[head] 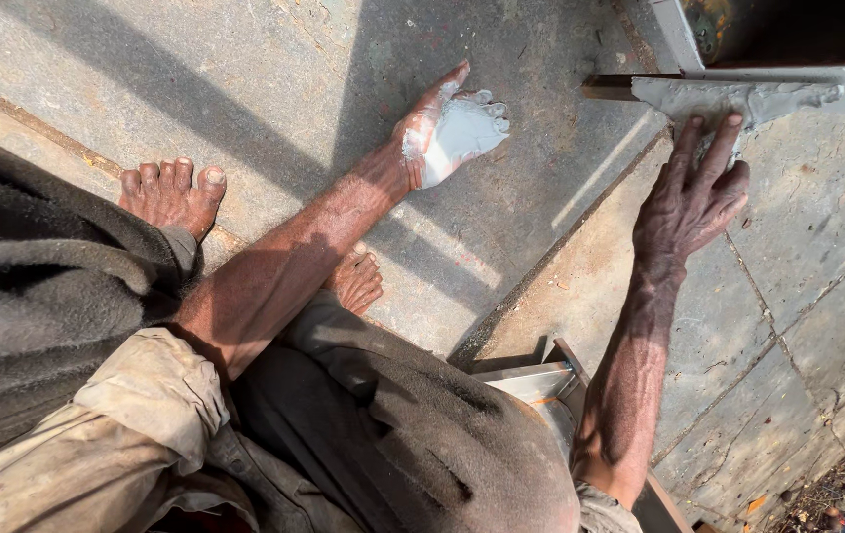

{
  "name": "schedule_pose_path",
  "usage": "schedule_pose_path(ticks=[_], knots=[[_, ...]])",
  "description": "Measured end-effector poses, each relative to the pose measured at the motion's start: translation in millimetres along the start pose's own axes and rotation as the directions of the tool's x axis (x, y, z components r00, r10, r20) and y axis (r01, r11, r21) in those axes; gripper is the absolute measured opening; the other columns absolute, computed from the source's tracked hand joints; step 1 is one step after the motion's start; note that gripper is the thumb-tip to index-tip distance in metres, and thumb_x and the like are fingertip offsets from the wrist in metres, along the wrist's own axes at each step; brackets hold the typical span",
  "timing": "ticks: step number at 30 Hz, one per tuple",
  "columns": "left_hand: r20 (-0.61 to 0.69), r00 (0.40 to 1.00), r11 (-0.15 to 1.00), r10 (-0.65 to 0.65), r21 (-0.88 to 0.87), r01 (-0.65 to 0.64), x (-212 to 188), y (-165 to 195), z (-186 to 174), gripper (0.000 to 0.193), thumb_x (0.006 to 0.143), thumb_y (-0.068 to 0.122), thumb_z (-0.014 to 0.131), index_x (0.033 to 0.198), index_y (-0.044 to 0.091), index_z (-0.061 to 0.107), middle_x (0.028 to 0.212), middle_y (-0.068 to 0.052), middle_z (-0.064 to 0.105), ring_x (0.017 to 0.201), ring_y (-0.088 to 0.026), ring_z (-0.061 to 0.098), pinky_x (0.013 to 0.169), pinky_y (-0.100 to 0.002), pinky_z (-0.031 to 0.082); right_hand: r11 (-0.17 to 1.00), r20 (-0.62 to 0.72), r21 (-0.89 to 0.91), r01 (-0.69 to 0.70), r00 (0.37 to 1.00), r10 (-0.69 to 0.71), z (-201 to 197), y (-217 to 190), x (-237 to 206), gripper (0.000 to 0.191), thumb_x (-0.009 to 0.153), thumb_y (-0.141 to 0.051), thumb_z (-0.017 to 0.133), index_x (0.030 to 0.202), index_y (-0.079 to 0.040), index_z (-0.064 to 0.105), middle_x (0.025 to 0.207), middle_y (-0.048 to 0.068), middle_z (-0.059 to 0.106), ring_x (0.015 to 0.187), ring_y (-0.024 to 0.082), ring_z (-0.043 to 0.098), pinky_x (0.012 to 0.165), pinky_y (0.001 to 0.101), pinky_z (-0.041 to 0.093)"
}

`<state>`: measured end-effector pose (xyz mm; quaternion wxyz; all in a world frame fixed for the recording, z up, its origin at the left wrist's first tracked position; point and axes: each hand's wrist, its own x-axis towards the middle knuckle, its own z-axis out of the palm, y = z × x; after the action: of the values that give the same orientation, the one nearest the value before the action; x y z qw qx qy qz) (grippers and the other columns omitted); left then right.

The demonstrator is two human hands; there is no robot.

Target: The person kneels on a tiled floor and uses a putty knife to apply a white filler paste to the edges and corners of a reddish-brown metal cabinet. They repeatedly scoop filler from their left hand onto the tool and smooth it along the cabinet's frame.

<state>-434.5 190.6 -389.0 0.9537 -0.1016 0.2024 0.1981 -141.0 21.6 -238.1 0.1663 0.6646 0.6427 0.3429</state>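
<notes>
Where the grey slab meets the raised ledge at the top right, a trowel-like float [729, 97] lies with its long axis running straight across, side to side; its dark handle end points left and its broad end reaches right along the ledge. Its flat face is smeared thick with rough, wet grey mortar, lumpy at the edges. The right hand [691, 197] is spread flat just below it, palm down on the stone, the fingers splayed and the two longest fingertips touching the tool's lower edge; it grips nothing. The left hand [447, 128] hangs open over the concrete floor [245, 69], well apart from the float, its palm turned up and cupped around a smooth, pale blob of wet grey paste [457, 133] that coats the palm and fingers. The floor is coarse and speckled, crossed by a hard band of shadow. Two bare feet [171, 192] stand on it near a rusty seam. The stone paving [788, 296] on the right is cracked along its joints. A dusty, coarse dark cloth [38, 286] drapes the person's shoulder.
</notes>
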Motion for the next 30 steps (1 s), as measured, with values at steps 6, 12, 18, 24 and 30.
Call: schedule_pose_path(ticks=[6,12,18,24,30], knots=[[-0.086,0.996,0.997,0.0,0.081,0.007,5.3,-2.1,-1.9,0.082,0.086,0.059,0.066,0.144,0.002,0.052,0.145,-0.019,0.06,0.129,-0.033,0.062,0.11,-0.045,0.047,1.0,0.032,0.003,0.012,0.999,-0.012,-7.5,-1.5,13.3,0.058,0.103,0.007,0.054,0.157,-0.012,0.045,0.174,0.009,0.017,0.125,0.03,0.049,0.098,0.0411,0.048],[-0.097,0.995,0.992,-0.022,0.122,0.034,2.6,-0.5,0.6,0.086,0.088,0.059,0.063,0.149,0.001,0.045,0.149,-0.021,0.055,0.136,-0.037,0.057,0.114,-0.047,0.047,1.0,0.051,-0.02,0.016,0.999,-0.015,8.0,5.7,8.4,0.063,0.099,0.01,0.057,0.158,-0.013,0.046,0.174,0.01,0.019,0.127,0.029,0.048,0.093,0.0395,0.048],[-0.102,0.995,0.986,-0.017,0.165,0.034,-3.5,-5.3,-0.6,0.089,0.087,0.06,0.063,0.15,0.001,0.042,0.152,-0.021,0.052,0.138,-0.036,0.055,0.116,-0.047,0.042,0.998,-0.038,-0.057,0.0,0.999,-0.003,45.5,24.0,-8.8,0.062,0.105,0.005,0.061,0.16,-0.019,0.044,0.176,0.005,0.016,0.129,0.024,0.047,0.091,0.0328,0.051],[-0.053,0.996,0.979,0.077,0.191,-0.065,-2.5,-13.5,10.4,0.087,0.088,0.053,0.07,0.149,-0.004,0.044,0.15,-0.025,0.052,0.138,-0.037,0.054,0.116,-0.048,0.047,0.988,-0.027,0.001,-0.157,0.987,0.157,23.8,28.8,-39.8,0.068,0.103,-0.008,0.065,0.164,-0.021,0.037,0.168,0.012,0.022,0.122,0.024,0.048,0.088,0.0357,0.053],[0.052,0.998,0.922,0.04,0.384,-0.057,-6.4,-21.6,50.2,0.085,0.091,0.052,0.067,0.148,-0.005,0.041,0.15,-0.027,0.052,0.138,-0.038,0.055,0.116,-0.048,0.046,-0.728,0.708,0.667,-0.159,0.44,0.553,-95.4,-57.7,-60.5,0.083,0.085,-0.018,0.075,0.16,-0.02,0.04,0.137,0.019,0.055,0.087,0.031,0.053,0.064,0.0366,0.049]])
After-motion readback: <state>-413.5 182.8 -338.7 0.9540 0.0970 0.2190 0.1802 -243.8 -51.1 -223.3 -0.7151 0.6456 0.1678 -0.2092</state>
